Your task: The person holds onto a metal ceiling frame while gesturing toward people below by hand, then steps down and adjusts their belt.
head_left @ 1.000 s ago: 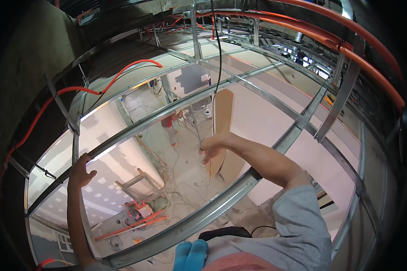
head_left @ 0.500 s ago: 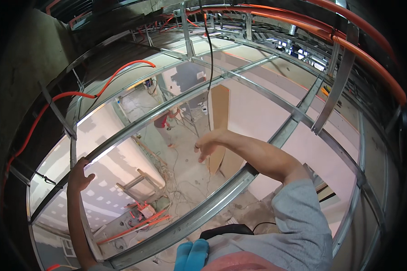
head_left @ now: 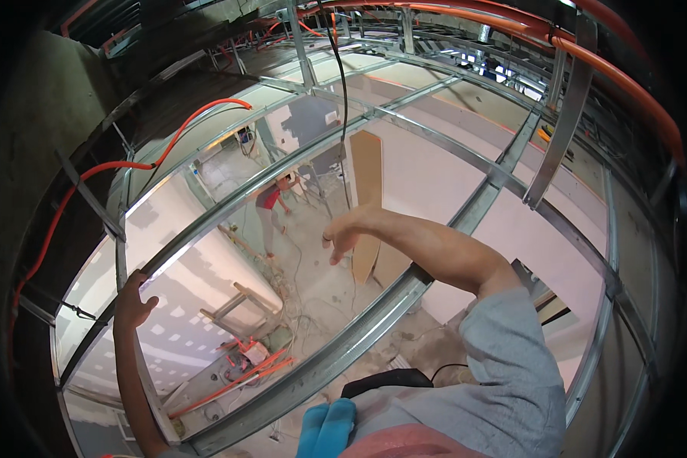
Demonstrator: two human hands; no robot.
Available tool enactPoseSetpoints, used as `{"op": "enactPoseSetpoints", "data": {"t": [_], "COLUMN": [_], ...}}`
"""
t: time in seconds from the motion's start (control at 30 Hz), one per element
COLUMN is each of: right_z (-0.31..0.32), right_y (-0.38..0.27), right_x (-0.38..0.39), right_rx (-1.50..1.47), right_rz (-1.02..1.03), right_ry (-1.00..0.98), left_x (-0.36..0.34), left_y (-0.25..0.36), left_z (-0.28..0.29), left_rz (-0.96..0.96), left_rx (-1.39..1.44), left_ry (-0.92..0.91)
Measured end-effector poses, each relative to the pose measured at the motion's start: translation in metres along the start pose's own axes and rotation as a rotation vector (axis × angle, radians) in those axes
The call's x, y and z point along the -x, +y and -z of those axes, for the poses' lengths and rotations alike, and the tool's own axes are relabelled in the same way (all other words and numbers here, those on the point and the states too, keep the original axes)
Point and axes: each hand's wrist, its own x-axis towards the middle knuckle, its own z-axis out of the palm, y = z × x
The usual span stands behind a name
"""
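Note:
My left hand [head_left: 134,304] holds a galvanized metal ceiling channel [head_left: 229,206] near its left end, fingers over it and thumb apart. An upright stud stands beside that grip. My right arm reaches across a nearer metal channel [head_left: 359,336]. In the opening between the two channels hangs my right hand [head_left: 345,233], bent at the wrist, its fingers pointing down and apart with nothing visible in them. A black cable [head_left: 343,99] comes down from above and goes out of sight at the right wrist; whether they touch I cannot tell.
Far below, a person in a red top [head_left: 269,197] stands on a cluttered floor. Orange conduit [head_left: 466,23] runs overhead, and a loose orange tube [head_left: 179,137] curves at left. A hanging metal strap [head_left: 565,122] slants down at right. Brown boards [head_left: 366,175] lean below.
My view has shifted slightly. My left hand keeps its grip, and my right hand stays in the opening almost unmoved. The person below has shifted position.

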Motion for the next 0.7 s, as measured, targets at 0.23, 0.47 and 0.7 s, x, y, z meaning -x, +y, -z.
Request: {"op": "enactPoseSetpoints", "data": {"t": [0.23, 0.47, 0.7], "right_z": [0.002, 0.0, -0.001], "right_y": [0.0, 0.005, 0.007], "right_x": [0.001, -0.005, -0.008], "right_rx": [-0.048, -0.026, -0.011], "right_rz": [-0.021, 0.002, -0.014], "right_ry": [-0.011, 0.006, 0.016], "left_x": [0.001, 0.002, 0.0], "left_y": [-0.005, 0.002, 0.001], "left_z": [-0.001, 0.002, 0.002], "left_rz": [-0.01, 0.013, 0.047], "left_rx": [-0.014, -0.024, 0.011], "left_ry": [0.018, 0.001, -0.021]}}
